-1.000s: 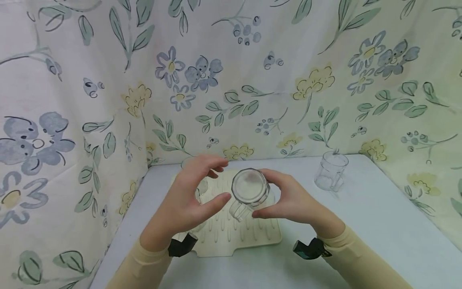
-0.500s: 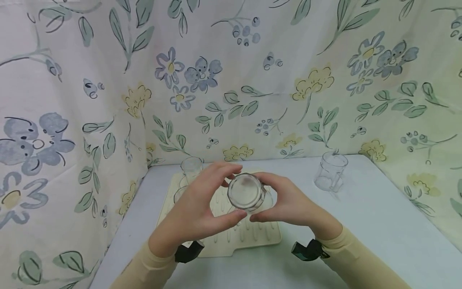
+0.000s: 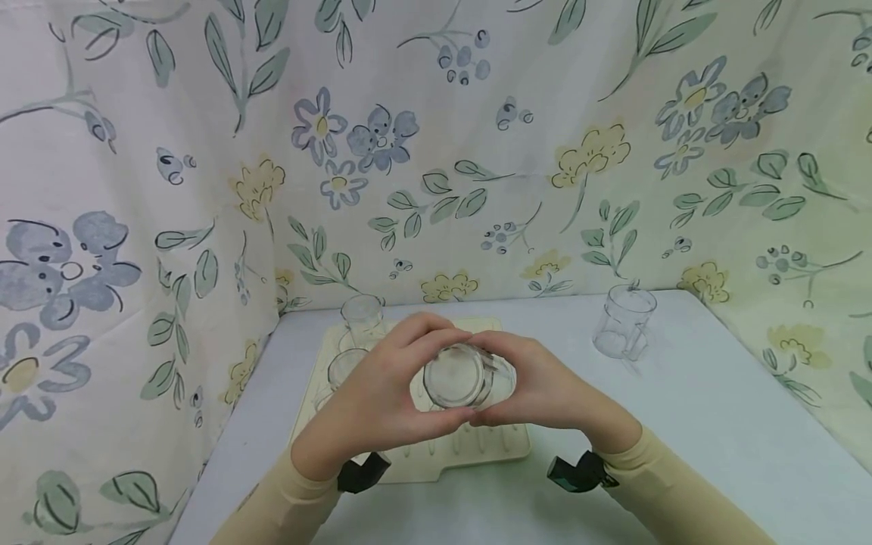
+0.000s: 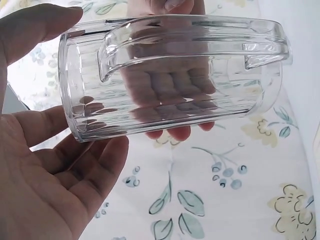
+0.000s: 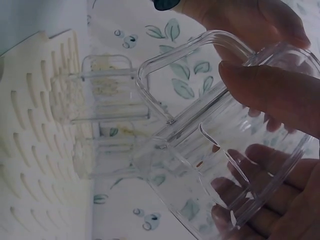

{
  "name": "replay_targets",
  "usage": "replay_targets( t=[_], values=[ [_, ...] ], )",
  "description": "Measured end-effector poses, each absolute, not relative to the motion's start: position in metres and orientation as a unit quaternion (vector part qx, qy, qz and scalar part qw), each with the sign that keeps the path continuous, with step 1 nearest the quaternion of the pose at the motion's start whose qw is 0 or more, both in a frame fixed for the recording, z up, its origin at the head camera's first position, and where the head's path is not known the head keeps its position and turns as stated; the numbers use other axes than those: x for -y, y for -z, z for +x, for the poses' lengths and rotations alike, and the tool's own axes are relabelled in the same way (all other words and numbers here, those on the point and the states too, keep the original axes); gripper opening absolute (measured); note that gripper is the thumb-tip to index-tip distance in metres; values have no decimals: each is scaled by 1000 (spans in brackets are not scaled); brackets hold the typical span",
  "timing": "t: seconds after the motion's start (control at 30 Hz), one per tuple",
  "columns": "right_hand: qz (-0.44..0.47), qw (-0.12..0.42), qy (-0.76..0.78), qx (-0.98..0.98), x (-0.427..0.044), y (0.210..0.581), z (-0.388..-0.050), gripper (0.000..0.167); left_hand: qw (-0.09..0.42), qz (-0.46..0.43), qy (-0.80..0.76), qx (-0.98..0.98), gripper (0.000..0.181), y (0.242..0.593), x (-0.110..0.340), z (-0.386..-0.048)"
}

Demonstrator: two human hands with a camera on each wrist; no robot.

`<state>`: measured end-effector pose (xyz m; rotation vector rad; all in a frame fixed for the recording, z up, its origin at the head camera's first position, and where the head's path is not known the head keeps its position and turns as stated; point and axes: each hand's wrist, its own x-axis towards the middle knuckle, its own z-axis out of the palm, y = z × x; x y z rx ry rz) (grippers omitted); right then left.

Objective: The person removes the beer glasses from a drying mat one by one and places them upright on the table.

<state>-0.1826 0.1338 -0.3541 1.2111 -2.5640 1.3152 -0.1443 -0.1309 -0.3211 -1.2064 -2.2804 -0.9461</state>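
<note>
A clear glass mug (image 3: pixel 455 376) is held up between both hands above the ribbed cream tray (image 3: pixel 477 446), its round end facing the head camera. My left hand (image 3: pixel 381 393) curls fingers and thumb round that end; in the left wrist view, the left hand (image 4: pixel 55 165) grips the mug (image 4: pixel 170 75) at its rim-like end. From the other side my right hand (image 3: pixel 545 382) grips the mug's body. The right wrist view shows the right thumb (image 5: pixel 270 92) over the glass, beside the handle (image 5: pixel 195 47).
Two more clear mugs stand at the tray's left side, one at the back (image 3: pixel 362 314) and one nearer (image 3: pixel 346 371), partly behind the left hand. Another clear mug (image 3: pixel 623 324) stands on the white table (image 3: pixel 681 424) at the back right. A floral cloth (image 3: pixel 436 151) hangs behind.
My left hand has moved right and closed round the mug, which it did not touch a second ago. The mug has shifted slightly left and down and tilted, staying in the right hand.
</note>
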Motion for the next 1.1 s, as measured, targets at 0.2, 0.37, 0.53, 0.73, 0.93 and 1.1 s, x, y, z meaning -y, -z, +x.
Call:
replay_targets(
  t=[0.2, 0.37, 0.53, 0.73, 0.93, 1.1],
  values=[
    [390, 16, -409, 825, -136, 356, -185, 92, 200, -432, 324, 817, 74, 322, 130, -146],
    [389, 13, -404, 828, -140, 357, -187, 94, 206, -430, 327, 816, 72, 323, 128, -147],
    [394, 14, -403, 826, -145, 355, -188, 96, 220, -433, 329, 809, 71, 323, 128, -148],
    [389, 20, -410, 825, -151, 350, -190, 91, 249, -443, 328, 796, 71, 322, 131, -152],
    [380, 21, -420, 824, -157, 345, -193, 90, 273, -450, 334, 782, 73, 322, 134, -155],
    [380, 30, -428, 820, -161, 343, -197, 93, 284, -444, 337, 780, 75, 322, 134, -153]
  ],
)
